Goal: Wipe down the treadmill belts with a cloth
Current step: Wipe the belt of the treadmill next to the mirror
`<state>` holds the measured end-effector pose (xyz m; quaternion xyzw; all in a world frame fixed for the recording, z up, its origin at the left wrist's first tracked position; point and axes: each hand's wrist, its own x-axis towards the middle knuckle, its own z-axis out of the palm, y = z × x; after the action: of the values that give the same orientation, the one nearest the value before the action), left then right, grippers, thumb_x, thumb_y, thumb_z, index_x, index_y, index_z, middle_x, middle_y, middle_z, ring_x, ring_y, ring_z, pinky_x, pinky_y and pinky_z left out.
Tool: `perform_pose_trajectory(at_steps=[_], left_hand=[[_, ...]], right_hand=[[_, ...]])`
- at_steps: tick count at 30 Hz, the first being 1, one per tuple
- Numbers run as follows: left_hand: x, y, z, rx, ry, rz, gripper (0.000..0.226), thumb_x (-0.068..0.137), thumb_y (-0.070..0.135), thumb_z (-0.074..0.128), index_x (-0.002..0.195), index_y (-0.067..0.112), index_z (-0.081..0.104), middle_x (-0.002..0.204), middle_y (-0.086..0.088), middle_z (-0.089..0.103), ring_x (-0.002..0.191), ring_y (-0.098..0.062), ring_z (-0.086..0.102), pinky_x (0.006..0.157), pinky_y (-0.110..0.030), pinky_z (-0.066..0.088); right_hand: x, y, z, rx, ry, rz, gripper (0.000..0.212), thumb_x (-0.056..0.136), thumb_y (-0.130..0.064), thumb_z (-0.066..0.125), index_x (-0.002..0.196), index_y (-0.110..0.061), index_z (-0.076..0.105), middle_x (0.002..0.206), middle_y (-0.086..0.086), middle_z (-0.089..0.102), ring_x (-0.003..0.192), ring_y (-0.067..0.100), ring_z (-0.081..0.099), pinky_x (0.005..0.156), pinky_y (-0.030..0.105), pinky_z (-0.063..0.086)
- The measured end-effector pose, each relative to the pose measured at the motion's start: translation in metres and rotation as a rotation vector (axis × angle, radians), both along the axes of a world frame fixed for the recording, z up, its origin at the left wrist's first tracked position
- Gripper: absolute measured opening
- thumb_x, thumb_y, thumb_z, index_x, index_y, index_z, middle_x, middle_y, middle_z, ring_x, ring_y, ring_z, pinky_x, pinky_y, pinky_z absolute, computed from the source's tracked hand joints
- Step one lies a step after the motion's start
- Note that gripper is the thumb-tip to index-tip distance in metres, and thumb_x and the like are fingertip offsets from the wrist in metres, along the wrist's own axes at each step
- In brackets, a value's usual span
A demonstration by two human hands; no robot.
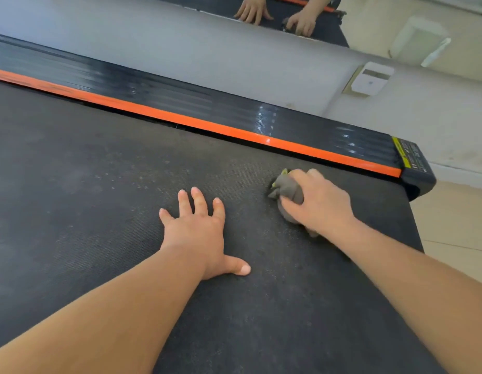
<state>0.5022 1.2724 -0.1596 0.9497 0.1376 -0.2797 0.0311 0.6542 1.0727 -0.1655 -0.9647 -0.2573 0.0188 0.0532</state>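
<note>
One wide-angle camera, worn on the head, looks forward and steeply down from close above the dark textured rubber treadmill belt (99,211), which fills the near and left. The view is tilted: the black side rail with an orange stripe (234,122) crosses diagonally on the far side, with a wall mirror (369,20) beyond it.

Wide, flat run of belt (72,211) open to the left of the left grip (199,233) and across the near side between the two forearms. Narrow lane of belt between the left grip, pressed flat, and the right grip (318,203) bunched on the cloth (288,190). Hemmed on the far side by the orange strip (207,124) and black side rail (180,95), with the end cap (418,171) at the right corner and the wall (234,58) beyond.
</note>
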Motion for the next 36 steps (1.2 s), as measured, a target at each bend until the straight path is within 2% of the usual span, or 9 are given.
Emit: perform_pose_trajectory(at_steps=[5, 12, 16, 20, 24, 27, 29, 32, 36], left_hand=[[0.002, 0.002, -0.001, 0.004, 0.002, -0.003, 0.15, 0.055, 0.104, 0.049, 0.161, 0.021, -0.017, 0.167, -0.023, -0.021, 0.153, -0.049, -0.017, 0.118, -0.073, 0.014], [-0.003, 0.005, 0.011, -0.041, 0.002, 0.008, 0.135, 0.067, 0.097, 0.053, 0.162, 0.028, -0.013, 0.168, -0.017, -0.022, 0.155, -0.043, -0.017, 0.121, -0.068, 0.014], [-0.021, 0.017, 0.021, -0.154, -0.125, 0.041, 0.086, 0.101, 0.051, 0.052, 0.165, 0.024, 0.001, 0.17, -0.009, -0.018, 0.158, -0.03, -0.013, 0.127, -0.054, 0.015], [-0.065, 0.009, 0.027, -0.193, -0.248, -0.004, 0.068, 0.105, 0.021, 0.044, 0.164, 0.016, 0.01, 0.17, -0.012, -0.015, 0.158, -0.03, -0.01, 0.129, -0.044, 0.01], [-0.101, 0.006, 0.032, -0.268, -0.225, -0.039, 0.071, 0.103, 0.014, 0.042, 0.164, 0.019, 0.007, 0.17, -0.008, -0.015, 0.159, -0.029, -0.008, 0.129, -0.039, 0.006], [-0.112, 0.01, 0.032, -0.266, -0.258, -0.025, 0.069, 0.101, 0.012, 0.043, 0.163, 0.016, 0.013, 0.17, -0.009, -0.013, 0.159, -0.029, -0.006, 0.128, -0.035, 0.004], [-0.112, 0.013, 0.036, -0.302, -0.268, 0.076, 0.05, 0.098, 0.012, 0.046, 0.147, 0.01, 0.037, 0.17, -0.01, -0.006, 0.159, -0.028, 0.001, 0.127, -0.035, 0.01], [-0.113, 0.02, 0.038, -0.289, -0.309, 0.193, 0.044, 0.095, 0.01, 0.048, 0.139, 0.009, 0.045, 0.169, -0.013, 0.003, 0.156, -0.029, 0.012, 0.125, -0.036, 0.019], [-0.121, 0.009, 0.038, -0.302, -0.316, 0.205, 0.051, 0.1, 0.009, 0.044, 0.15, 0.008, 0.035, 0.168, -0.011, 0.008, 0.155, -0.026, 0.014, 0.123, -0.034, 0.021]], right_hand=[[0.028, 0.027, -0.012, 0.136, -0.074, -0.463, 0.041, 0.093, -0.048, 0.06, 0.125, -0.025, 0.048, 0.112, 0.012, 0.05, 0.101, 0.043, 0.06, 0.071, 0.041, 0.041], [-0.125, 0.013, -0.005, 0.113, -0.022, -0.057, 0.04, 0.084, -0.056, 0.06, 0.119, -0.037, 0.051, 0.099, -0.005, 0.047, 0.087, 0.022, 0.061, 0.062, 0.031, 0.041], [-0.185, -0.065, 0.006, 0.003, 0.137, 0.007, 0.039, 0.084, -0.065, 0.05, 0.114, -0.041, 0.047, 0.097, -0.01, 0.04, 0.089, 0.011, 0.057, 0.059, 0.029, 0.046], [-0.155, -0.118, 0.016, -0.065, 0.127, -0.395, 0.043, 0.089, -0.063, 0.052, 0.124, -0.041, 0.046, 0.102, -0.005, 0.044, 0.096, 0.028, 0.062, 0.067, 0.037, 0.046], [-0.137, -0.05, 0.009, 0.136, 0.111, -0.83, 0.038, 0.095, -0.048, 0.056, 0.123, -0.026, 0.044, 0.115, 0.013, 0.051, 0.1, 0.041, 0.059, 0.072, 0.043, 0.044], [-0.172, 0.048, 0.005, 0.14, -0.009, -0.564, 0.042, 0.086, -0.05, 0.063, 0.117, -0.028, 0.047, 0.112, 0.01, 0.054, 0.095, 0.036, 0.063, 0.069, 0.04, 0.046], [-0.204, 0.089, -0.001, 0.156, -0.046, -0.202, 0.049, 0.076, -0.053, 0.072, 0.113, -0.03, 0.051, 0.102, 0.005, 0.052, 0.083, 0.029, 0.061, 0.059, 0.035, 0.042], [-0.203, 0.079, -0.003, 0.202, 0.104, 0.254, 0.047, 0.077, -0.053, 0.072, 0.115, -0.033, 0.051, 0.099, -0.001, 0.048, 0.086, 0.027, 0.06, 0.057, 0.034, 0.043], [-0.13, -0.01, 0.008, 0.026, 0.132, -0.036, 0.043, 0.086, -0.059, 0.058, 0.122, -0.039, 0.044, 0.105, -0.004, 0.044, 0.103, 0.028, 0.06, 0.072, 0.039, 0.05]])
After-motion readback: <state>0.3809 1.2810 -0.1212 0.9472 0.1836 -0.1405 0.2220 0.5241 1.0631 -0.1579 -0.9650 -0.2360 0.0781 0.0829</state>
